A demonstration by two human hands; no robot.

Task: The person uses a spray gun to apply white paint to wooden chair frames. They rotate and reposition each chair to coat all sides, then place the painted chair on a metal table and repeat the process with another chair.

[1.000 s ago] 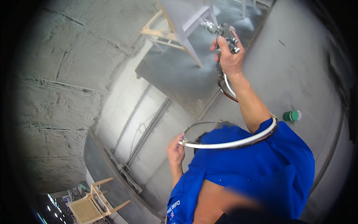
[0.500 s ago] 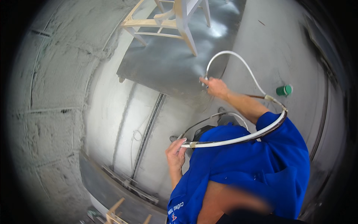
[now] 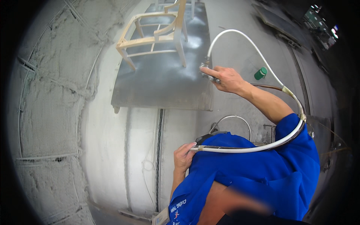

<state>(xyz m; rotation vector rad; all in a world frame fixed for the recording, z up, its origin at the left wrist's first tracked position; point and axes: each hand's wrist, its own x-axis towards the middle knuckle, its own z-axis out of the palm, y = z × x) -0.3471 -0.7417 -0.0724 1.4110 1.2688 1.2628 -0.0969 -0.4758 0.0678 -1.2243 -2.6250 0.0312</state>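
My right hand (image 3: 225, 78) is stretched out ahead and closed on a metal spray gun (image 3: 207, 72), of which only the inlet fitting and part of the body show. A white hose (image 3: 255, 48) arcs up from the gun, curves back over my right arm and runs across my blue shirt. My left hand (image 3: 183, 157) grips that hose against my chest. Beyond the gun, a bare wooden chair frame (image 3: 157, 35) stands on a grey platform (image 3: 161, 82).
Overspray-crusted booth walls (image 3: 45, 112) curve round the left side. A green can (image 3: 260, 73) stands on the floor right of my right hand. Pipes (image 3: 160, 150) run along the floor below the platform. Dark boards and clutter (image 3: 318, 22) lie at the upper right.
The view has swung, so the chair and platform sit lower and more central. My right hand dropped from a raised position and now reaches forward level. My left hand kept its hold on the hose.
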